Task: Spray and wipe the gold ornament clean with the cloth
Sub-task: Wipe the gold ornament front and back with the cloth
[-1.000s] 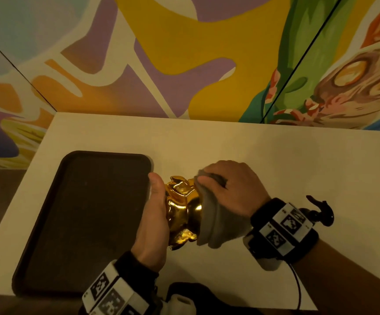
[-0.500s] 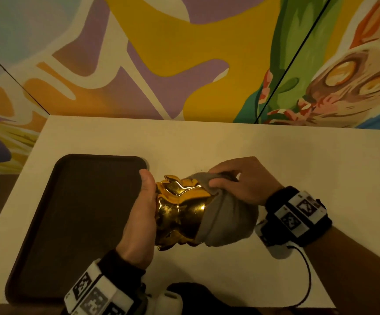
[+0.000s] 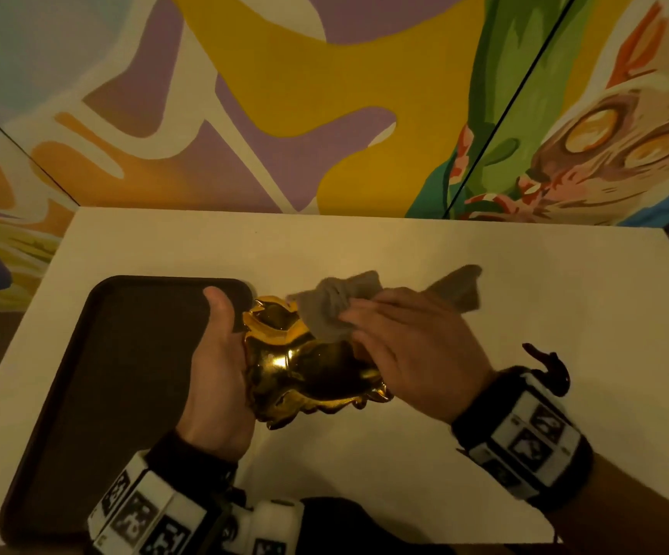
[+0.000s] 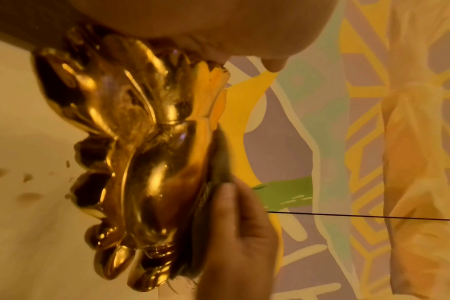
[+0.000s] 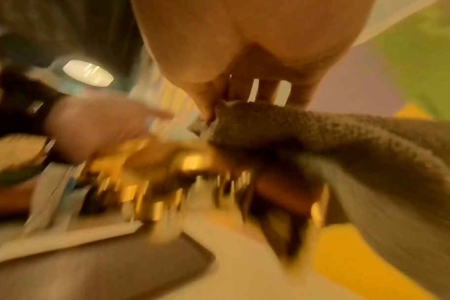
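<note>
Lying tilted, top toward the wall, the gold ornament (image 3: 304, 366) is gripped by left hand (image 3: 214, 370), right hand (image 3: 413, 354) clutching cloth (image 3: 332, 310).

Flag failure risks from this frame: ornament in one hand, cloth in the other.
1. The gold ornament looks lifted off the table; the left hand holds one side only, so a hard rub could break that grip.
2. Its glossy, possibly wet surface may slip.
3. The right hand pinches the cloth bunched, with a loose tail that could snag the ornament's points.
</note>
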`<action>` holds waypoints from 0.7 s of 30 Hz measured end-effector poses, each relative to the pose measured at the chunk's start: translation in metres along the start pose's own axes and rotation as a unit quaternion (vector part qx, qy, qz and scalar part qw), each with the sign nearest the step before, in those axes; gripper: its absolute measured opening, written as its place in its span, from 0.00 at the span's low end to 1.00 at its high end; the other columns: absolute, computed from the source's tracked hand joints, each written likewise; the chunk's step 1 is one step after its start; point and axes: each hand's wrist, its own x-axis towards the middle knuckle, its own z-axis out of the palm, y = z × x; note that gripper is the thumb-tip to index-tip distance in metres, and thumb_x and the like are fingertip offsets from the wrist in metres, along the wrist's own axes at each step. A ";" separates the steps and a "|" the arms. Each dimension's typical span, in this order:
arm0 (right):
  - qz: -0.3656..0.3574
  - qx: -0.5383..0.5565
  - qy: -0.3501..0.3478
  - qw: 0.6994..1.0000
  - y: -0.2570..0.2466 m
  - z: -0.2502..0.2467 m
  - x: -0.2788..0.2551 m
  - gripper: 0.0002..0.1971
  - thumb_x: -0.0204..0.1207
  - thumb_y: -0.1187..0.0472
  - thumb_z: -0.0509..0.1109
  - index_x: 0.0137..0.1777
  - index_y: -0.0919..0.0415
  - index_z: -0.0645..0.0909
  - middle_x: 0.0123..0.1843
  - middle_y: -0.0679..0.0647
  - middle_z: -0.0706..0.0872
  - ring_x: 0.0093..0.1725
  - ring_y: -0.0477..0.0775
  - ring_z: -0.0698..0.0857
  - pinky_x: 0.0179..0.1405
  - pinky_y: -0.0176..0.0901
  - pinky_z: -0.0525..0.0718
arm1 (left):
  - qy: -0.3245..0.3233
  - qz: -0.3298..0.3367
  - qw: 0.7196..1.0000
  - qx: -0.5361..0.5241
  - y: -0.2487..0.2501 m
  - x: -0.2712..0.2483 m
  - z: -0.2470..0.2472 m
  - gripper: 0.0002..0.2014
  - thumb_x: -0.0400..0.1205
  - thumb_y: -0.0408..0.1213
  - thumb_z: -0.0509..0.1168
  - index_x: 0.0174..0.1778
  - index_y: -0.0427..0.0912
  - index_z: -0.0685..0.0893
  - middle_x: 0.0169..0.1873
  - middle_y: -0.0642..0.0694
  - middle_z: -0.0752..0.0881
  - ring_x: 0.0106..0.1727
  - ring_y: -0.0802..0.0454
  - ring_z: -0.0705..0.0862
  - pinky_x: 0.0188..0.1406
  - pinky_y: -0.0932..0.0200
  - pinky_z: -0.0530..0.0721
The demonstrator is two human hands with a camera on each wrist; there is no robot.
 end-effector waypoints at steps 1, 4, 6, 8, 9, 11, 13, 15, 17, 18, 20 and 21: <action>0.005 -0.031 -0.036 0.999 0.005 0.006 -0.005 0.18 0.74 0.57 0.60 0.59 0.55 0.86 0.52 0.49 0.93 0.53 0.54 0.88 0.53 0.47 0.83 | 0.004 -0.001 1.000 -0.002 0.000 0.000 0.000 0.51 0.75 0.77 0.43 0.70 0.34 0.81 0.63 0.31 0.87 0.66 0.34 0.85 0.73 0.33 0.73; 0.073 -0.060 -0.086 0.992 0.022 0.011 -0.014 0.19 0.68 0.57 0.67 0.59 0.57 0.85 0.46 0.51 0.93 0.52 0.58 0.87 0.48 0.49 0.81 | 0.027 0.001 1.000 0.016 -0.002 0.000 -0.004 0.51 0.72 0.78 0.45 0.67 0.36 0.83 0.61 0.32 0.88 0.64 0.35 0.86 0.72 0.33 0.74; 0.093 -0.075 -0.095 0.988 0.018 0.016 -0.013 0.20 0.66 0.58 0.65 0.58 0.60 0.85 0.45 0.53 0.93 0.53 0.59 0.87 0.48 0.50 0.83 | 0.040 0.006 0.999 0.019 -0.006 0.004 -0.007 0.51 0.70 0.80 0.47 0.68 0.38 0.83 0.62 0.33 0.88 0.65 0.35 0.85 0.73 0.30 0.72; 0.093 -0.056 -0.066 0.992 0.005 0.021 -0.007 0.21 0.69 0.58 0.59 0.57 0.60 0.86 0.47 0.53 0.93 0.53 0.59 0.87 0.49 0.52 0.84 | 0.045 0.013 0.999 0.012 -0.006 0.007 -0.004 0.51 0.69 0.81 0.49 0.69 0.40 0.83 0.63 0.34 0.87 0.66 0.36 0.85 0.74 0.30 0.71; 0.080 -0.039 -0.042 0.995 -0.003 0.023 -0.005 0.21 0.70 0.59 0.58 0.57 0.59 0.87 0.50 0.53 0.93 0.52 0.59 0.86 0.49 0.52 0.84 | 0.043 0.013 0.999 0.008 -0.005 0.009 -0.003 0.51 0.69 0.81 0.49 0.69 0.40 0.83 0.64 0.34 0.87 0.67 0.36 0.85 0.75 0.31 0.71; 0.037 -0.013 -0.017 0.999 -0.024 0.029 -0.002 0.21 0.71 0.60 0.59 0.58 0.58 0.88 0.55 0.51 0.92 0.53 0.56 0.84 0.51 0.50 0.84 | 0.031 0.012 0.999 -0.007 -0.004 0.010 0.004 0.50 0.71 0.80 0.48 0.69 0.39 0.84 0.64 0.34 0.87 0.67 0.36 0.84 0.75 0.34 0.71; -0.003 -0.003 -0.039 0.999 -0.046 0.035 0.005 0.22 0.70 0.59 0.59 0.61 0.57 0.86 0.59 0.51 0.91 0.54 0.55 0.84 0.51 0.49 0.83 | 0.024 0.014 0.999 -0.038 -0.005 0.007 0.016 0.47 0.75 0.77 0.47 0.68 0.39 0.84 0.63 0.35 0.87 0.66 0.39 0.86 0.72 0.39 0.76; -0.016 -0.026 -0.074 0.997 -0.058 0.037 0.015 0.24 0.72 0.54 0.58 0.66 0.56 0.82 0.64 0.51 0.89 0.57 0.55 0.85 0.52 0.49 0.81 | 0.039 0.027 0.997 -0.061 -0.009 0.008 0.025 0.43 0.78 0.74 0.45 0.66 0.41 0.86 0.61 0.36 0.89 0.63 0.41 0.88 0.65 0.43 0.79; -0.003 -0.065 -0.114 0.991 -0.055 0.035 0.023 0.26 0.74 0.51 0.57 0.72 0.53 0.78 0.69 0.50 0.86 0.61 0.54 0.83 0.53 0.50 0.77 | 0.045 0.022 0.996 -0.070 -0.009 0.009 0.027 0.44 0.78 0.74 0.45 0.63 0.40 0.87 0.59 0.36 0.90 0.60 0.43 0.89 0.61 0.43 0.81; 0.003 -0.072 -0.126 0.989 -0.051 0.034 0.022 0.27 0.74 0.51 0.58 0.74 0.53 0.76 0.70 0.49 0.85 0.63 0.54 0.82 0.54 0.51 0.75 | 0.038 0.010 0.996 -0.076 -0.008 0.010 0.025 0.45 0.77 0.75 0.45 0.61 0.38 0.87 0.58 0.36 0.90 0.59 0.42 0.90 0.60 0.43 0.80; -0.008 -0.073 -0.131 0.989 -0.049 0.034 0.013 0.29 0.73 0.53 0.56 0.75 0.56 0.75 0.70 0.52 0.85 0.65 0.56 0.81 0.56 0.52 0.75 | 0.032 -0.005 0.995 -0.092 -0.006 0.009 0.021 0.47 0.76 0.77 0.44 0.56 0.37 0.90 0.57 0.35 0.90 0.58 0.42 0.90 0.61 0.43 0.80; -0.023 -0.077 -0.132 0.988 -0.051 0.036 0.006 0.29 0.72 0.55 0.55 0.75 0.58 0.75 0.70 0.54 0.85 0.67 0.57 0.81 0.58 0.52 0.76 | 0.036 -0.003 0.994 -0.101 -0.005 0.011 0.018 0.47 0.76 0.77 0.44 0.55 0.38 0.91 0.57 0.35 0.91 0.57 0.42 0.90 0.61 0.44 0.80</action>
